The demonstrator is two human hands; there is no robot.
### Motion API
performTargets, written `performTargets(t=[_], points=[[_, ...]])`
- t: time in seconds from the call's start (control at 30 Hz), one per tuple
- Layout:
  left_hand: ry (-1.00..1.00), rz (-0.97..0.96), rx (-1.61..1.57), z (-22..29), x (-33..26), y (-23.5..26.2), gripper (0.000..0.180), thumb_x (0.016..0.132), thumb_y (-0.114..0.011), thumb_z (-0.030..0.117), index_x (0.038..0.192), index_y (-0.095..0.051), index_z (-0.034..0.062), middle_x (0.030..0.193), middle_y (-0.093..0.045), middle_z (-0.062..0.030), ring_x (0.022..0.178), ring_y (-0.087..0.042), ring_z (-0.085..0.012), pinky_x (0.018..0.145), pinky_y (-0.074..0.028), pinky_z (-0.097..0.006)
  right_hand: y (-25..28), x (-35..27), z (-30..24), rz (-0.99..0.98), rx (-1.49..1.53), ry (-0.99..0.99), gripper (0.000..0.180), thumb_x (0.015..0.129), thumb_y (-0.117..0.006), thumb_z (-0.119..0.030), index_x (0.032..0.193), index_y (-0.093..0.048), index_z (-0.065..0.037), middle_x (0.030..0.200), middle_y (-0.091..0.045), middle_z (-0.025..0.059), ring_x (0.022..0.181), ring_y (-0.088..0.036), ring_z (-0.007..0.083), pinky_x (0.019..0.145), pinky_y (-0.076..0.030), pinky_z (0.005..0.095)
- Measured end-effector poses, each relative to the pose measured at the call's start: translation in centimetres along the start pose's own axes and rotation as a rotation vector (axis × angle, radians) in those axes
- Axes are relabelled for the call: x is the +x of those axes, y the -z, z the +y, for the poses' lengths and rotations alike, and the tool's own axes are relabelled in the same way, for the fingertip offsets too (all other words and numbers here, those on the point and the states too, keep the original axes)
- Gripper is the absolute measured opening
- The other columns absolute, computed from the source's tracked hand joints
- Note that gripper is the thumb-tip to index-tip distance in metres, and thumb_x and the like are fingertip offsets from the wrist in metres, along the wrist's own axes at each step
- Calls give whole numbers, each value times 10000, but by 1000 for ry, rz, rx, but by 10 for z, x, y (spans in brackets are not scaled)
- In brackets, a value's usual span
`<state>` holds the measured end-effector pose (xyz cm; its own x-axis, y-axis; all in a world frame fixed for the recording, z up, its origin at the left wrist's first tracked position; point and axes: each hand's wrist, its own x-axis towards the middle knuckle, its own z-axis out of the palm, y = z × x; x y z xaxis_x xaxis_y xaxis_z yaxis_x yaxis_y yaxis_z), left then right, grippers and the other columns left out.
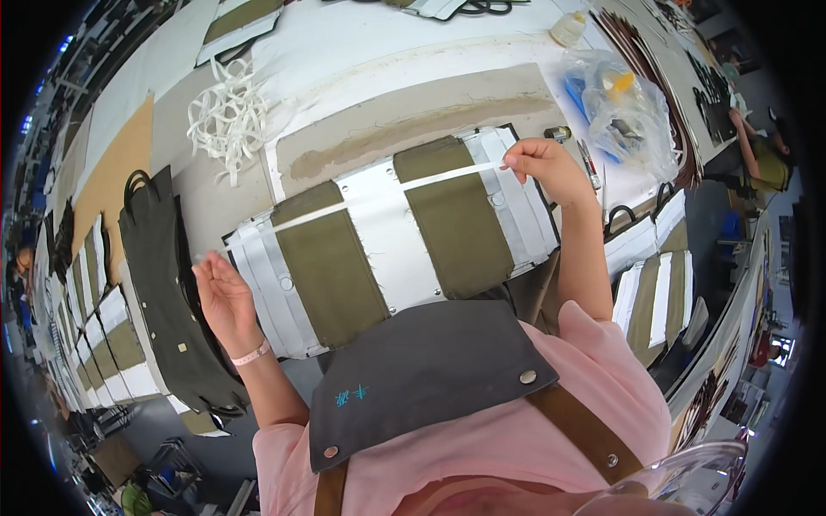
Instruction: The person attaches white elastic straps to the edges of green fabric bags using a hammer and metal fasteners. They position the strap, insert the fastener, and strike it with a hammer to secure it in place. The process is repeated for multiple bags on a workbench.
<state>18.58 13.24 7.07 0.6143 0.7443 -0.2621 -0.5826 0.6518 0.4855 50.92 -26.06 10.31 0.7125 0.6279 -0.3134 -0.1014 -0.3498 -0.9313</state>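
Note:
A narrow white strip [370, 199], like tape, is stretched between my two hands across a panel of olive, white and grey fabric bands. My left hand [222, 297] pinches its lower left end, just off the panel's left edge. Higher up, my right hand [542, 168] pinches the other end near the panel's upper right corner. The panel lies flat on the table, its olive band [460, 228] on the right and another olive band [331, 271] on the left of a white middle strip. Small metal studs dot the panel.
A tangle of white tape [228, 119] lies beyond the panel at left. To the right sit a clear plastic bag [632, 120], a small bottle [568, 29] and a pen-like tool [589, 165]. Dark bag pieces [172, 301] are stacked at left. Another person [766, 163] stands far right.

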Motion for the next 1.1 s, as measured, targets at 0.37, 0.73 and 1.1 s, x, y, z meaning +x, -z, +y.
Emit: performTargets(t=[0.37, 0.73, 1.1], points=[[-246, -112, 1533, -32, 44, 31, 133, 938, -701, 83, 1038, -679, -1, 829, -658, 15, 727, -541, -26, 663, -432, -187, -13, 56, 62, 463, -587, 54, 235, 837, -771, -209, 756, -644, -28, 670, -585, 57, 644, -520, 152, 604, -425, 319], [-89, -119, 1467, -30, 32, 32, 99, 912, -724, 69, 978, -694, 1, 823, -683, 10, 716, -569, -45, 666, -468, -205, -1, 49, 60, 421, -750, 28, 191, 810, -773, -168, 846, -662, -18, 775, -637, 107, 717, -583, 250, 656, -458, 356], [-345, -236, 1573, -14, 21, -8, 106, 874, -741, 31, 962, -706, -15, 867, -705, -80, 777, -636, -152, 744, -513, -280, -215, 77, -29, -154, -593, 742, 355, 878, -709, -105, 1225, -640, -74, 1200, -622, 177, 1141, -573, 374, 978, -479, 464]])
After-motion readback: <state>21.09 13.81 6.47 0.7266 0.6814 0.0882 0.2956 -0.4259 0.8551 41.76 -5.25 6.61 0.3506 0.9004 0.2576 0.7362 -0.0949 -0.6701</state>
